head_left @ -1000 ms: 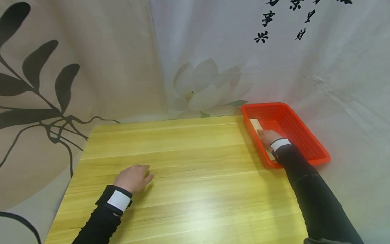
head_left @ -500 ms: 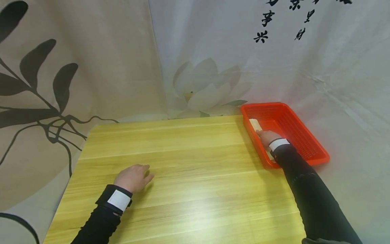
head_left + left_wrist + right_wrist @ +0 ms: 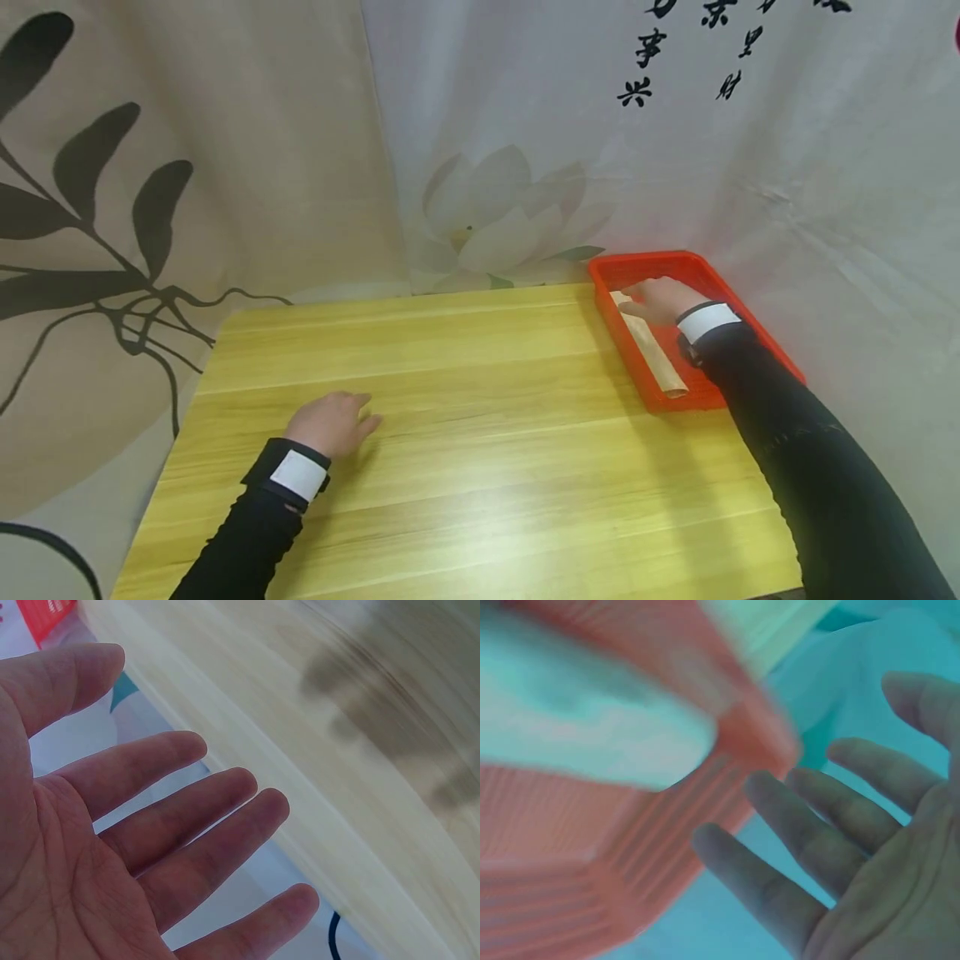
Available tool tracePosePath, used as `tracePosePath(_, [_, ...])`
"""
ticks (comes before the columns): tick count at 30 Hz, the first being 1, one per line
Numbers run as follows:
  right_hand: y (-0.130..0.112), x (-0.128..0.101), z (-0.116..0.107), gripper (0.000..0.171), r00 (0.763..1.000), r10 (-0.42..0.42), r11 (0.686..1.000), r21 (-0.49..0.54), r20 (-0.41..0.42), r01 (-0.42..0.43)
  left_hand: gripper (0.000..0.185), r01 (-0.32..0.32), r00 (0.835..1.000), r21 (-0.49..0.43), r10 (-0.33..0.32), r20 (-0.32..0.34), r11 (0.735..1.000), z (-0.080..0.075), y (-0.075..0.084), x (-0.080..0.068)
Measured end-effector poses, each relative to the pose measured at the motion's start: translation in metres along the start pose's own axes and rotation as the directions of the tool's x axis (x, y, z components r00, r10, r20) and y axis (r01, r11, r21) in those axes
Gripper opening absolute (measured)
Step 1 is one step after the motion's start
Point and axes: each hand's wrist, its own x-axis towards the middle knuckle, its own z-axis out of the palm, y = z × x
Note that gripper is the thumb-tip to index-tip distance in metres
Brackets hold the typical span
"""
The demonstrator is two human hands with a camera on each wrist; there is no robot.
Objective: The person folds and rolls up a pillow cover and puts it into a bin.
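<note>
A pale beige rolled-up piece, its material unclear, lies along the left side of the red plastic basket in the head view. My right hand is over the basket near the roll's far end. In the right wrist view its fingers are spread and apart from the roll, which looks blurred. Over the left part of the table, my left hand hovers with nothing in it. Its fingers are extended in the left wrist view.
The basket stands at the back right of the yellow wood-grain table. Behind it hangs a pale printed curtain with a lotus and black characters. A dark curved cord shows at the lower left.
My right hand has let go of the roll and risen up and away toward the basket's far side, uncovering the roll. The left hand has barely moved.
</note>
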Motion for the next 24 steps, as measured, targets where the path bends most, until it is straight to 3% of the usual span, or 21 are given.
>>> tracePosePath(5, [-0.039,0.001,0.005,0.051,0.993,-0.103,0.995,-0.006,-0.054,0.103,0.051,0.002,1.0,-0.015,-0.002,0.002,1.0,0.002,0.003,0.01])
tracePosePath(14, [-0.097,0.001,0.061,0.055,0.959,-0.175,0.981,0.047,-0.223,0.19,0.053,0.01,1.0,-0.038,-0.01,0.002,0.999,0.008,0.006,0.023])
tracePosePath(19, [-0.124,0.003,0.093,0.056,0.957,-0.182,0.98,0.043,-0.227,0.196,0.055,0.021,1.0,-0.048,-0.021,-0.002,0.999,0.009,0.006,0.028])
tracePosePath(24, [-0.145,0.006,0.114,0.053,0.968,-0.204,0.975,0.054,-0.149,0.214,0.056,0.027,1.0,-0.062,-0.028,-0.013,0.998,0.007,0.006,0.031])
